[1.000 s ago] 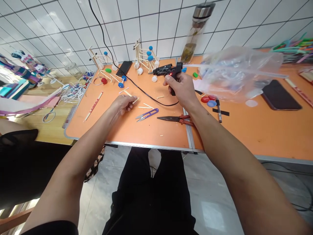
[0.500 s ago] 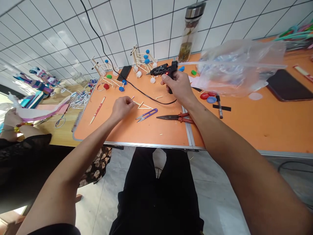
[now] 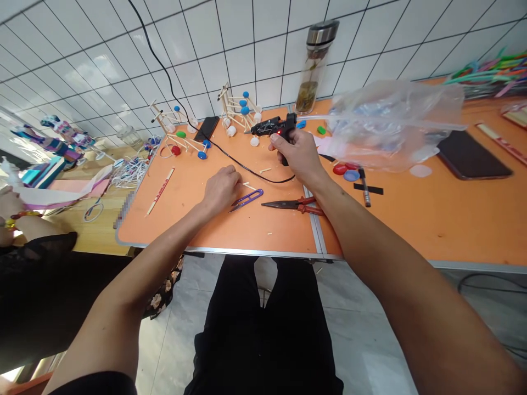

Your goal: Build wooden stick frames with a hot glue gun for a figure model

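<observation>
The left grip [image 3: 222,189] has slid to the right along the orange desk [image 3: 432,219] since a moment ago and turned knuckles-up. It now covers the spot where the thin sticks lay in a V. The right grip [image 3: 298,156] has hardly shifted.

That left grip is curled shut and pressed down on the desk. Its fingertips are hidden, so I cannot tell whether they pinch anything. The end of a thin pale wooden stick [image 3: 248,186] pokes out just to its right. The purple thread snips [image 3: 247,198] lie touching or nearly touching the same side, with the red-handled pliers [image 3: 294,204] beyond them.

Further right and a little further from the person, the right grip is clenched round the handle of the black hot-glue gun [image 3: 272,127], whose red light is lit. The gun's long axis runs across the desk. Its nozzle points left, and a clear glue rod sticks out the back towards the crumpled clear plastic bag [image 3: 391,123]. The stick lies to the nozzle's left and nearer the person, well below the line the nozzle points along. The left grip is much the closer of the two to it. The gun's black cord [image 3: 255,174] loops across the desk between the two grips.
</observation>
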`<state>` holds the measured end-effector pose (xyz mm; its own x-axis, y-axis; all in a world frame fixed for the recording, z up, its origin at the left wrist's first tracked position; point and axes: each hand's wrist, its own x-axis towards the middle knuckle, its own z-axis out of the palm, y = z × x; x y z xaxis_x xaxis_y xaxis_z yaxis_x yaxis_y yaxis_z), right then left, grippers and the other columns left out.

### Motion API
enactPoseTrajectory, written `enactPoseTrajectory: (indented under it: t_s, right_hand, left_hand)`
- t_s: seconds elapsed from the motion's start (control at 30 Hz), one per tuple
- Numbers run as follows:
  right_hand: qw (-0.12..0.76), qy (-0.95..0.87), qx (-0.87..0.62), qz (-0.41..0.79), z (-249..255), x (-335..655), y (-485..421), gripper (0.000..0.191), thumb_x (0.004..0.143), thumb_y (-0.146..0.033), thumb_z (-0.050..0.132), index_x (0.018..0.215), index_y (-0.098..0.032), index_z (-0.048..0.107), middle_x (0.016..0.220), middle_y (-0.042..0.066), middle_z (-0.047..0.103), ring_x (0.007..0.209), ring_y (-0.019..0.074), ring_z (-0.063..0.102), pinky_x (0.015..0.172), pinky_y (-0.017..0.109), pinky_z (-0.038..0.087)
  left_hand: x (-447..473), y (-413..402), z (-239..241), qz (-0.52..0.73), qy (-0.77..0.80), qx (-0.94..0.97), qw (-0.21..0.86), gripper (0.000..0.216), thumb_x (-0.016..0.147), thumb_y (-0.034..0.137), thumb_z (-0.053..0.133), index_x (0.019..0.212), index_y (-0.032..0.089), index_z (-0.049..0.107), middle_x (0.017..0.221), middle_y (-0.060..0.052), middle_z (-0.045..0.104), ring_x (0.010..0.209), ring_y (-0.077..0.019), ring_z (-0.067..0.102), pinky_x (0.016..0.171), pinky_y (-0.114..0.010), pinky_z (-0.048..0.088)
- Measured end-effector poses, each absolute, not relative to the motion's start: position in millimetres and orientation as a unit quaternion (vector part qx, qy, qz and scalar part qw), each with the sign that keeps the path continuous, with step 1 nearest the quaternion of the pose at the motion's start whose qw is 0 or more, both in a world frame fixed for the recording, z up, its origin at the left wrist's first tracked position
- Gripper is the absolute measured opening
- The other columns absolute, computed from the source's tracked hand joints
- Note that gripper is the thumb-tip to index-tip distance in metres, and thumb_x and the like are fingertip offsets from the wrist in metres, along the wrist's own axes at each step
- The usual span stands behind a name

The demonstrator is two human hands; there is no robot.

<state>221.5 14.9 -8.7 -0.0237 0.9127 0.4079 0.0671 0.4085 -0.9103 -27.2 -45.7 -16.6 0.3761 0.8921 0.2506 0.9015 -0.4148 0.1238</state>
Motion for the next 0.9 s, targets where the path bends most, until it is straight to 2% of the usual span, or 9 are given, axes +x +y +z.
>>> enactPoseTrajectory:
  t_s: [0.07,0.13,0.27,0.4,0.53,0.6,0.73,0.9]
  right_hand:
    - [0.584,-0.605,-0.395,0.37,-9.7,222.9,16.8,0.046,0.099,-0.063,0.083,0.08,-0.024,0.071,0.067,0.001,0.066,0.054,0.0118,0.052,0.049,0.027,0.045]
    - [0.598,-0.596,-0.387,0.372,-9.6,225.2,17.8,0.048,0.097,-0.067,0.084,0.08,-0.024,0.071,0.073,0.002,0.07,0.055,0.0116,0.053,0.049,0.027,0.045]
    - [0.599,-0.585,-0.39,0.382,-4.4,230.9,14.9,0.054,0.091,-0.076,0.085,0.084,-0.024,0.074,0.071,0.002,0.069,0.055,0.0116,0.053,0.046,0.025,0.043]
    - [0.594,-0.574,-0.391,0.406,3.0,233.1,8.8,0.063,0.082,-0.084,0.088,0.088,-0.023,0.073,0.076,0.002,0.073,0.056,0.0108,0.055,0.044,0.023,0.04]
    - [0.589,-0.578,-0.38,0.417,8.8,230.9,3.0,0.067,0.077,-0.086,0.091,0.09,-0.022,0.074,0.084,0.005,0.077,0.058,0.0104,0.056,0.044,0.023,0.04]
    - [0.588,-0.582,-0.378,0.415,11.3,229.4,0.1,0.066,0.078,-0.086,0.09,0.09,-0.023,0.074,0.087,0.006,0.079,0.058,0.0105,0.056,0.044,0.023,0.04]
    - [0.577,-0.598,-0.377,0.41,16.4,226.9,-6.3,0.065,0.08,-0.086,0.088,0.086,-0.023,0.073,0.085,0.006,0.078,0.057,0.0108,0.054,0.044,0.025,0.036]
    - [0.557,-0.622,-0.374,0.403,21.6,224.0,-13.9,0.064,0.082,-0.086,0.087,0.086,-0.024,0.071,0.087,0.006,0.078,0.058,0.0124,0.055,0.047,0.028,0.037]
  left_hand:
    - [-31.4,-40.8,-10.5,-0.243,-0.542,-0.804,-0.005,0.011,0.101,0.015,0.065,0.093,0.022,0.069,0.107,-0.01,0.076,0.103,-0.0279,0.07,0.079,-0.039,0.046]
    - [-31.3,-30.4,-3.2,-0.351,-0.537,-0.764,-0.067,0.011,0.101,0.015,0.066,0.093,0.023,0.065,0.097,-0.006,0.076,0.091,-0.023,0.068,0.079,-0.036,0.047]
    - [-18.0,0.6,7.2,-0.52,-0.513,-0.619,-0.288,0.018,0.106,0.011,0.055,0.095,0.024,0.058,0.076,0.002,0.066,0.066,-0.0145,0.058,0.066,-0.027,0.046]
    - [-6.8,20.8,7.5,-0.56,-0.522,-0.498,-0.408,0.025,0.108,0.006,0.049,0.096,0.021,0.065,0.064,0.007,0.047,0.052,-0.0105,0.042,0.054,-0.022,0.035]
    - [-11.7,22.3,0.6,-0.577,-0.481,-0.499,-0.432,0.023,0.111,0.016,0.058,0.092,0.02,0.07,0.06,0.009,0.036,0.05,-0.0091,0.034,0.05,-0.021,0.028]
    - [-15.7,21.1,-3.0,-0.582,-0.447,-0.514,-0.445,0.021,0.111,0.017,0.061,0.093,0.019,0.072,0.062,0.007,0.044,0.052,-0.0085,0.039,0.053,-0.02,0.033]
    - [-18.6,21.1,-8.9,-0.579,-0.398,-0.53,-0.475,0.012,0.108,0.027,0.069,0.1,0.02,0.075,0.076,0.002,0.067,0.059,-0.0076,0.052,0.061,-0.02,0.045]
    - [-18.6,22.3,-14.3,-0.579,-0.377,-0.553,-0.466,0.023,0.107,0.045,0.073,0.106,0.022,0.076,0.091,-0.002,0.078,0.069,-0.0095,0.062,0.061,-0.02,0.049]
